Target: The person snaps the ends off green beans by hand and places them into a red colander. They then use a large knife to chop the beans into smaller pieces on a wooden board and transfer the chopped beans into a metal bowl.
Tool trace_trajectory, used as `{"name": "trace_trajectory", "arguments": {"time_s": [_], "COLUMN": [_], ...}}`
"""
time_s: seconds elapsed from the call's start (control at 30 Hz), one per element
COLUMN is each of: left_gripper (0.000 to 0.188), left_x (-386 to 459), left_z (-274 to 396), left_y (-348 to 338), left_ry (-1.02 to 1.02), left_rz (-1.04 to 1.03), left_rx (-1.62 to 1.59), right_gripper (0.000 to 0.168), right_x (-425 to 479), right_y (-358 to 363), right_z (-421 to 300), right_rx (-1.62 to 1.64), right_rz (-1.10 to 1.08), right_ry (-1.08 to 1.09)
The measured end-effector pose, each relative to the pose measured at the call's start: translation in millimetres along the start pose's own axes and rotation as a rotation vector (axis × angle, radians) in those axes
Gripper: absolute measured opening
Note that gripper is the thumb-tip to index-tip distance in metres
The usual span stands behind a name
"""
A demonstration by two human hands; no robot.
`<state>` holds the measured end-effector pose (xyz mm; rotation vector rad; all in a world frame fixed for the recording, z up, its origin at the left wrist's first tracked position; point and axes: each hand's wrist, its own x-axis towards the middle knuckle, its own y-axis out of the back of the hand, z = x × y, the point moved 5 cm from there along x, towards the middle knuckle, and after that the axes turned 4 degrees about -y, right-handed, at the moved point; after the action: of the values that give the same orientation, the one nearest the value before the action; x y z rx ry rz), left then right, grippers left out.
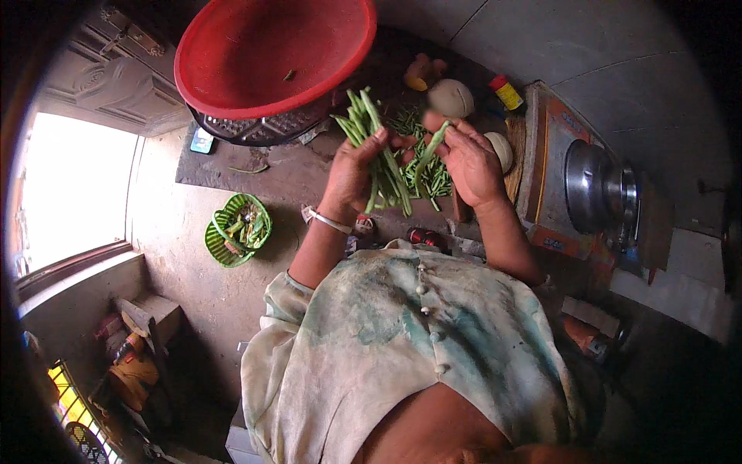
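Observation:
A bunch of long green beans (389, 177) is gripped in my left hand (353, 168), which wears a white bangle. My right hand (478, 165) pinches one flat green bean (430, 153) by its upper end, just right of the bunch. Under and between both hands, a heap of cut green beans (437, 177) lies on the dark worktop. Part of that heap is hidden by the hands. A single bean (249, 170) rests on the worktop farther left.
A large red plastic basin (272, 104) sits over a dark perforated basket at the back left. A phone (202, 140) lies beside it. A green basket (213, 240) with scraps stands lower left. Round pale items (451, 98), a red-lidded jar (506, 93) and steel pots (592, 188) are at right.

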<state>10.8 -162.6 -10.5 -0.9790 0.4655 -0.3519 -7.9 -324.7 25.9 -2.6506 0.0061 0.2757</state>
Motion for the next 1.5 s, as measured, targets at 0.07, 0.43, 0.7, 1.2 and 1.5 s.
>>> {"name": "trace_trajectory", "arguments": {"time_s": [0.07, 0.43, 0.7, 1.2, 1.5], "left_gripper": [0.031, 0.032, 0.033, 0.023, 0.016], "left_x": [-2, -29, -124, -286, -224], "left_z": [-11, -4, 97, 234, 241], "left_y": [-10, -9, 42, 187, 225], "left_ry": [0.002, 0.096, -0.262, -0.729, -0.423], "left_rz": [-0.013, -0.149, 0.097, 0.385, 0.790], "left_rx": [-0.036, 0.016, 0.083, -0.186, 0.312], "right_gripper": [0.028, 0.029, 0.019, 0.012, 0.016], "right_x": [-2, 2, 47, 189, 125], "right_y": [-14, -52, -59, -135, -204], "right_z": [-7, 10, 139, 391, 314], "right_rx": [-0.180, -0.125, -0.410, -1.207, -1.271], "right_rz": [0.014, -0.111, -0.106, -0.197, -0.454], "right_ry": [0.036, -0.152, -0.286, 0.060, -0.153]}}
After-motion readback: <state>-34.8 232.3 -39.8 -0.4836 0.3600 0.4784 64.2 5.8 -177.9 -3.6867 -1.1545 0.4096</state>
